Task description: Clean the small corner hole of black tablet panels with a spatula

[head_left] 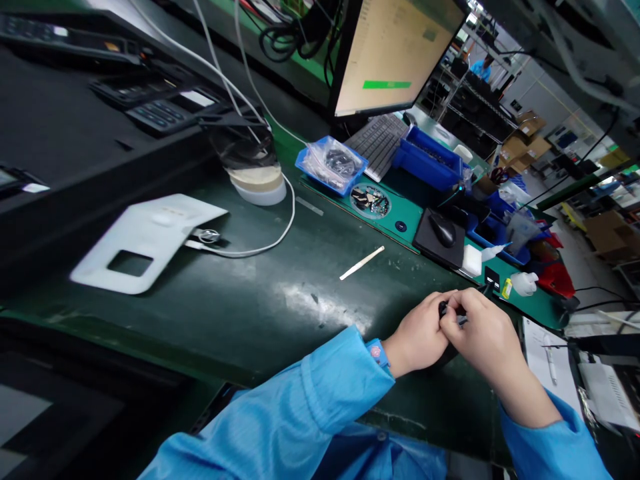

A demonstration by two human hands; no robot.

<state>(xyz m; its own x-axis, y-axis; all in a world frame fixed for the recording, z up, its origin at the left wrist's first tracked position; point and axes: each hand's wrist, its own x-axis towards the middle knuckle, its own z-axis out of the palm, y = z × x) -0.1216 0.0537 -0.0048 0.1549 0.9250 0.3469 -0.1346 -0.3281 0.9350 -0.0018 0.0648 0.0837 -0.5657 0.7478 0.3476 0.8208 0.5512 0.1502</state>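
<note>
"Fingers [466, 302] of our right hand [489, 337] are bent, thumb and forefinger pinching at one small black part [443, 309]. Does our left hand [419, 339] grip also?"

"Yes, we see it curled around the same part, its back turned upward. The part sits between both hands, above the dark green tabletop [260, 320]; mostly it is covered, so its full shape we cannot tell."

"And how do our arms come?"

"Both slant inward from below, in smooth blue sleeves [280, 413]. At the left wrist we wear a blue wristband [378, 353]."

"Which materials lie near?"

"One slim, pale stick [362, 263] rests beside a shiny scuffed patch [320, 307]; farther left we have a flat white plate [150, 224], with a rectangular hole and rounded corners."
</note>
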